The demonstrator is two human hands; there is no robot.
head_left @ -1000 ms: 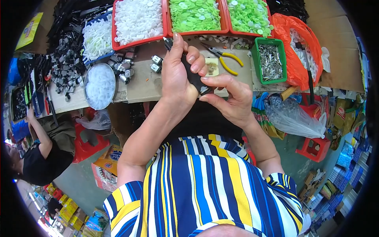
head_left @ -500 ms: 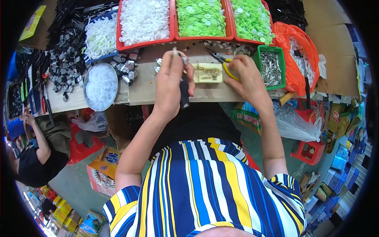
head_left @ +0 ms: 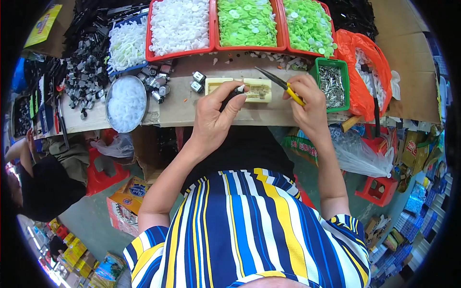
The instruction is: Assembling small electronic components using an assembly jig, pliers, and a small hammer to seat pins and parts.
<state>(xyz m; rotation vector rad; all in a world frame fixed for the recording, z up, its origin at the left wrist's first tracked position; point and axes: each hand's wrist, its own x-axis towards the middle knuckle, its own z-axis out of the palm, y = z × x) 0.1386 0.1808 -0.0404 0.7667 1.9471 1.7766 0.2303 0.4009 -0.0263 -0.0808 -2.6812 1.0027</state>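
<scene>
I see the left hand (head_left: 216, 117) closed around a small black part (head_left: 234, 93), thumb and fingertips pressing it against the cream block (head_left: 257, 89) on the cardboard-covered bench (head_left: 177, 108). The right hand (head_left: 307, 103) is clamped on the yellow grips of a pair of pliers (head_left: 281, 85), whose dark tips reach toward ten o'clock over the block's upper right corner. The two hands sit apart, one on each side of the block. At ten o'clock from the left hand, two small metal cubes (head_left: 197, 81) lie just beside the block. Directly at three o'clock from the right hand stands a green bin (head_left: 332, 86) of small metal pieces, with an orange bag (head_left: 365, 67) beyond it. At twelve o'clock runs a row of red trays: one of white discs (head_left: 178, 24), two of green discs (head_left: 247, 21). At nine o'clock is a round metal dish (head_left: 126, 103) of white bits, with black and grey parts (head_left: 84, 72) heaped above it. Another person (head_left: 36, 180) crouches at the far lower left.
</scene>
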